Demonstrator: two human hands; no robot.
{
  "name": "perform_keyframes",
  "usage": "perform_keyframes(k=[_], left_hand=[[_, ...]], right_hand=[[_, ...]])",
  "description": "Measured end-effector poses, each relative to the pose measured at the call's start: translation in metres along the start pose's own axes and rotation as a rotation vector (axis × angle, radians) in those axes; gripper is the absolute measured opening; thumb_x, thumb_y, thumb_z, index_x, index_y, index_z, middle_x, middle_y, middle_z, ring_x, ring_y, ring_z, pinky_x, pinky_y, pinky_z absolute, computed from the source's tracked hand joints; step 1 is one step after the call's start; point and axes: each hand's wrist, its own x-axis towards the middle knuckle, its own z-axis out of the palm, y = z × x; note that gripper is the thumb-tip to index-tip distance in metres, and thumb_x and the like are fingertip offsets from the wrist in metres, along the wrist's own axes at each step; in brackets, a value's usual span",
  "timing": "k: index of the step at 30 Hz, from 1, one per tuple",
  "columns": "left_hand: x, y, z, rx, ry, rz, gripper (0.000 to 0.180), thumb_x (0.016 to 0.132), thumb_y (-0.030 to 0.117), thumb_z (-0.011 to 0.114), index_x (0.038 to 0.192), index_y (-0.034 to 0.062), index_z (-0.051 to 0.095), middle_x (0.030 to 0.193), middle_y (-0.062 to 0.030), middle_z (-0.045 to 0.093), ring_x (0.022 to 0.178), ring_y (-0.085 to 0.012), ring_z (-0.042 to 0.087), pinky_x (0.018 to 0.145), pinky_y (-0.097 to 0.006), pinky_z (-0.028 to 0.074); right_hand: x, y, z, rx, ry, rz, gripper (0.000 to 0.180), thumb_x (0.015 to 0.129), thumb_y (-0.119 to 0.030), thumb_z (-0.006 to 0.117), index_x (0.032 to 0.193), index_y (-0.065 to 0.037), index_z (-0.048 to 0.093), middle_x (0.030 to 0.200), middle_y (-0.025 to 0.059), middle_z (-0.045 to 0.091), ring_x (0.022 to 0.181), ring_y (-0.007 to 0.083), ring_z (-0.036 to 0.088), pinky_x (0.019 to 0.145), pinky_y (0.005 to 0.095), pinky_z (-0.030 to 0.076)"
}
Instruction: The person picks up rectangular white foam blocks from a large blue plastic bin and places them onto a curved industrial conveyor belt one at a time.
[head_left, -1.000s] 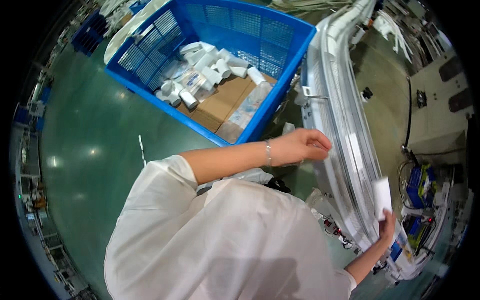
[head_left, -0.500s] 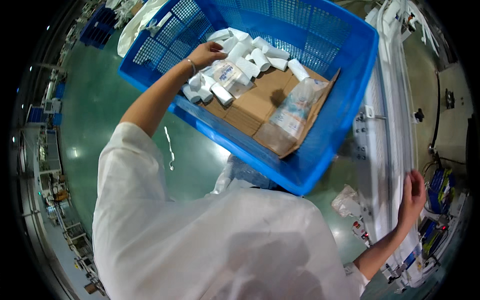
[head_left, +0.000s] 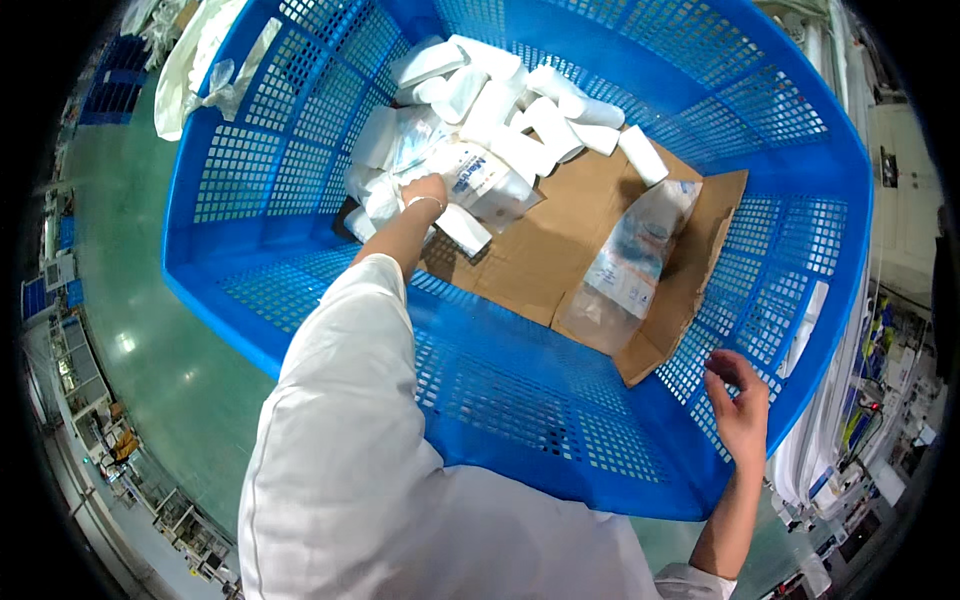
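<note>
Blue crate (head_left: 300, 150) first: big, plastic, full of little holes in its walls, sitting on a shiny green floor (head_left: 130, 300). Fills most of the view.

Next, a white coat sleeve (head_left: 340, 400), reaching from the bottom edge into the crate.

Then a flat brown cardboard sheet (head_left: 560, 250), lying on the crate bottom, bent up a bit at the right side.

Then a clear plastic bag (head_left: 630, 270) with printing on it, lying on the cardboard, well apart from the pile.

Then a pile of small white packs (head_left: 530, 120), heaped at the far side of the crate, some on the cardboard, some on the blue bottom. One bigger printed pack (head_left: 480, 180) on top, just beside the wrist.

Left hand (head_left: 428, 190): down in the pile, touching the white packs, a thin band on the wrist. Fingers buried among the packs, so cannot tell whether curled around one or loose.

Right hand (head_left: 740, 405): at the near right wall of the crate, fingers bent over the rim, gripping it.
</note>
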Motion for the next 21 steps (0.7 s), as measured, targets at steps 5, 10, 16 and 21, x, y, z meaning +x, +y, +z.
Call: perform_keyframes(k=[5,10,16,21], left_hand=[[-0.066,0.042,-0.032,0.182,0.035,0.770,0.020,0.073,0.027,0.051,0.078,0.0120,0.063,0.076,-0.0122,0.061,0.072,-0.0311,0.059,0.059,-0.049,0.044],[-0.187,0.101,-0.078,-0.845,-0.269,1.383,0.020,0.081,0.020,0.053,0.074,0.0023,0.050,0.072,-0.0178,0.052,0.070,-0.0327,0.051,0.063,-0.041,0.041],[-0.104,0.026,-0.052,-0.567,0.007,0.808,0.038,0.070,0.028,0.065,0.100,0.0064,0.055,0.098,-0.0162,0.055,0.095,-0.0299,0.052,0.081,-0.038,0.043],[-0.003,-0.079,0.001,0.004,-0.082,-0.283,0.084,0.060,0.049,0.068,0.126,0.0115,0.031,0.132,-0.0103,0.026,0.122,-0.0306,0.023,0.090,-0.050,0.035]], right_hand=[[0.030,-0.036,0.037,0.086,0.019,-0.015,0.044,0.069,0.000,0.062,0.111,-0.001,0.049,0.102,0.0132,0.057,0.085,0.0212,0.058,0.072,0.0293,0.046],[0.079,-0.078,0.088,0.061,-0.071,-0.453,0.055,0.062,0.000,0.063,0.115,-0.005,0.046,0.103,0.0177,0.054,0.081,0.0334,0.057,0.069,0.0342,0.048],[0.105,0.059,0.063,-0.446,0.005,0.149,0.052,0.066,-0.003,0.059,0.115,-0.008,0.042,0.113,0.0209,0.047,0.087,0.0377,0.055,0.077,0.0410,0.044],[0.082,0.050,0.057,-0.706,0.180,0.043,0.072,0.065,-0.008,0.067,0.127,-0.005,0.031,0.122,0.0182,0.044,0.110,0.0324,0.045,0.090,0.0365,0.038]])
